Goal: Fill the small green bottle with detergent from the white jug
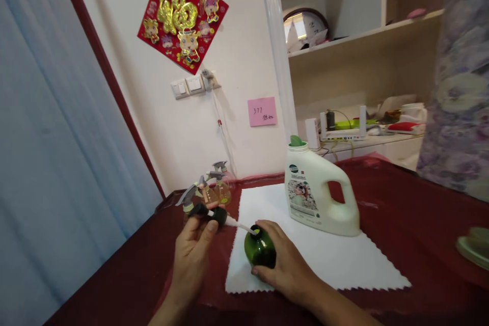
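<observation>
My left hand is closed on a black pump top, held on its side. The pump's pale dip tube slants toward the mouth of a green bottle, its tip at the opening; I cannot tell how far inside it is. Around the bottle's right side wrap the fingers of my right hand, with the bottle tilted a little over the white cloth. Behind it stands a large pale green jug with a handle, a label and an uncapped neck showing a green spout.
Several clear spray bottles with grey triggers stand at the back left of the dark red table. A green dish-like object lies at the right edge. Behind are shelves with a white router and a clock.
</observation>
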Motion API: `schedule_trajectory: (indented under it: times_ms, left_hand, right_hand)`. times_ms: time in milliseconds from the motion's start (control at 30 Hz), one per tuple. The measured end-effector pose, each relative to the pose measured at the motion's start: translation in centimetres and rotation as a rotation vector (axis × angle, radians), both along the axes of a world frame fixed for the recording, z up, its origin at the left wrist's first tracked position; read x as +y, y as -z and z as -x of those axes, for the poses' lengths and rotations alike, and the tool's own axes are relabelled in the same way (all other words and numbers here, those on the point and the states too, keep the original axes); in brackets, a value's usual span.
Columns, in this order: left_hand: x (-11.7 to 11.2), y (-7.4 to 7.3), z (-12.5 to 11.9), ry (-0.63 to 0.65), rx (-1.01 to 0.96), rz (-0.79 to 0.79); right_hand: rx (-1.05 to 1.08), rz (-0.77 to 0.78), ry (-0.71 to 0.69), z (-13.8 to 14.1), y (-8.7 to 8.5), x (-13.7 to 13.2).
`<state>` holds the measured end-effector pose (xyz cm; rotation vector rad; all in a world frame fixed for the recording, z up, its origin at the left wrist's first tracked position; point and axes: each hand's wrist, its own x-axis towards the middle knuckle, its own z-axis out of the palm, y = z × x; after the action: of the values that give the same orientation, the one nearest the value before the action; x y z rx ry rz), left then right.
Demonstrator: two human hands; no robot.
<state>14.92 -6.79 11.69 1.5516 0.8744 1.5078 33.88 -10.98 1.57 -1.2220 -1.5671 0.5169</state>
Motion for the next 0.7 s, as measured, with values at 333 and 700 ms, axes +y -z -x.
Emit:
schedule_trajectory:
  times_ms: [333,700]
  left_hand:
    - [-0.9,-4.4,9.6,-0.373,-0.074,-0.112]
    - [4.0,0.0,18.4,-0.432,0.79,-0.456]
  right_hand:
    - [-0.049,0.005,0.021,-0.2,0.9,0.3]
    - [-0.063,-0.002,0.029,-0.4,1.1,0.4]
